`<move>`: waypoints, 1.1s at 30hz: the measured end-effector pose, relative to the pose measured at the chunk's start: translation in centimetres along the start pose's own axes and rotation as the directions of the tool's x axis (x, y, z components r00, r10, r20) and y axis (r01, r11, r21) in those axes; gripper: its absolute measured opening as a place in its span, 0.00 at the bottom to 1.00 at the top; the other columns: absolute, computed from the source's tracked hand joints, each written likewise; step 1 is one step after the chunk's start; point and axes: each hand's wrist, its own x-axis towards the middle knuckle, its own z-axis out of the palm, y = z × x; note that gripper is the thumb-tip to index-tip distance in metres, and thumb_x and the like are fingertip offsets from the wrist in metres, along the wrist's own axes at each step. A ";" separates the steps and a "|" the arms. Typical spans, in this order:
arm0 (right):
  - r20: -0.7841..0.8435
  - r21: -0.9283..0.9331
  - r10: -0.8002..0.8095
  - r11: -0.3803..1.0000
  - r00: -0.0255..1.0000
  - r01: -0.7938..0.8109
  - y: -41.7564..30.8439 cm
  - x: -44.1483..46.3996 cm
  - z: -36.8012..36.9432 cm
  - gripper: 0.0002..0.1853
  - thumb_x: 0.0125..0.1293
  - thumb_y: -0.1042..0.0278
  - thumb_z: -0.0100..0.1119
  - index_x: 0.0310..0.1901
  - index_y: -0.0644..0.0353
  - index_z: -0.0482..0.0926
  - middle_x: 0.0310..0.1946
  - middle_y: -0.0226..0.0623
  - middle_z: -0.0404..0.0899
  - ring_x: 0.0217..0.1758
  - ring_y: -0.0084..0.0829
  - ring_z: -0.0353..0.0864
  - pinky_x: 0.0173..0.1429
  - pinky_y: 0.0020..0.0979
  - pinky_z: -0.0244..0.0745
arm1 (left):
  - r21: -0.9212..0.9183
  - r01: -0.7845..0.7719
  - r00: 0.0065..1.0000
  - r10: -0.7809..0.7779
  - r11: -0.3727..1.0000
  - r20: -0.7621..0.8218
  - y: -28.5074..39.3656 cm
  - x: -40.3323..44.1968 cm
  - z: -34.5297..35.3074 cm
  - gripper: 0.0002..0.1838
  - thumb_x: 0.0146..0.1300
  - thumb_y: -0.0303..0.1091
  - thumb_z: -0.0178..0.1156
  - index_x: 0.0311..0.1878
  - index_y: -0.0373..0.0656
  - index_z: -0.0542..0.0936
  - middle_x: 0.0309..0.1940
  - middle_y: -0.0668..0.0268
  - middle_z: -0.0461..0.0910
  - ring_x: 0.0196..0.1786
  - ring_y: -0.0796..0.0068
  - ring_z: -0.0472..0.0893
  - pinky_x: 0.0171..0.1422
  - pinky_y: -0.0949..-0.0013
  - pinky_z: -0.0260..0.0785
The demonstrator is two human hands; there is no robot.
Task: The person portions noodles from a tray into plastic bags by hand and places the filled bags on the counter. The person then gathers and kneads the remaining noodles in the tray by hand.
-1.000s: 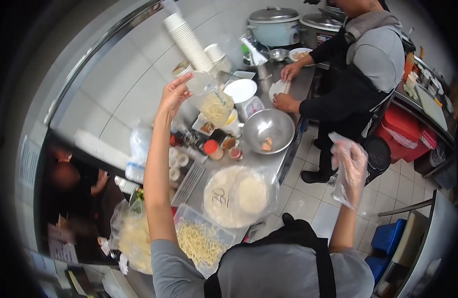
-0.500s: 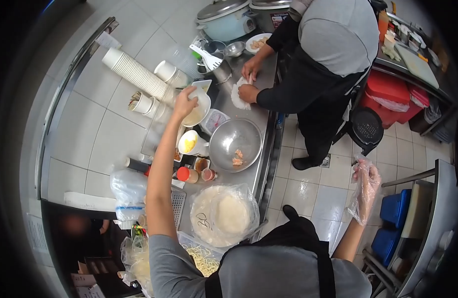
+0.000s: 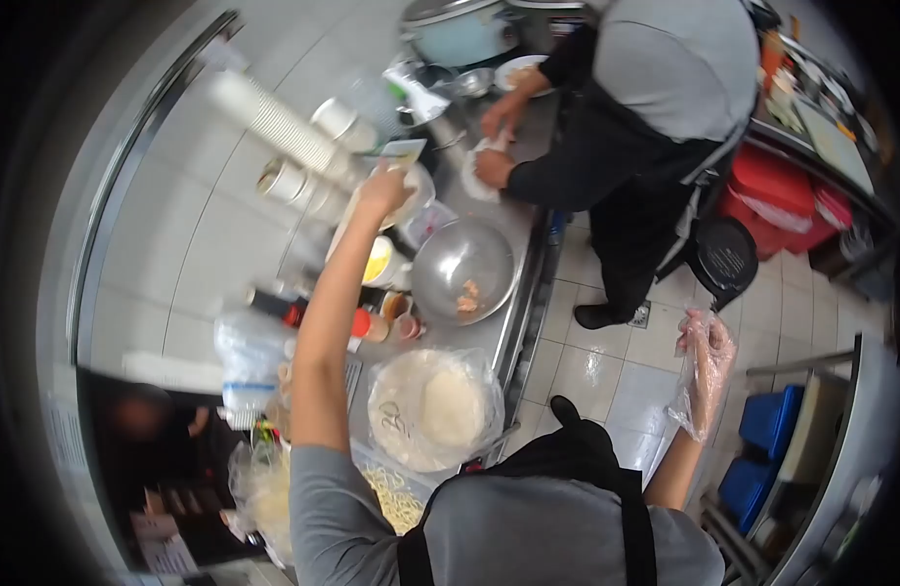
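My left hand [image 3: 384, 190] is bare and stretched far across the counter. Its bent fingers are closed on the rim of a white tub [image 3: 417, 201]; blur hides the exact grip. Below it stands a white cup with yellow contents [image 3: 378, 262]. A steel mixing bowl [image 3: 463, 249] to its right holds a few pinkish-orange pieces [image 3: 467, 297]. My right hand [image 3: 709, 356], in a loose clear plastic glove, is held out over the floor at the right. Its fingers are loosely bent and apart, and I see nothing in them.
A co-worker [image 3: 665, 117] stands at the counter's far end, both hands on a white sheet [image 3: 482, 174]. Stacked paper cups [image 3: 284, 122] line the wall. A bag of round white sheets [image 3: 435, 408] and a tray of noodles [image 3: 396, 500] lie near me. Blue bins [image 3: 770, 420] are at right.
My left hand and the white tub have shifted slightly right together. The view has tilted a little and blurred. My right hand stays out at the side, slightly lower.
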 end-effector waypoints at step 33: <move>0.804 0.382 -0.073 0.825 -0.590 0.417 15.7 -39.8 33.9 0.14 0.51 0.68 0.65 0.39 0.65 0.80 0.35 0.42 0.81 0.45 0.38 0.80 0.51 0.36 0.73 | -0.910 0.333 0.728 -0.681 0.247 0.082 -9.6 -76.5 2.2 0.42 0.53 0.15 0.58 0.72 0.36 0.53 0.70 0.49 0.56 0.34 0.79 0.82 0.38 0.78 0.73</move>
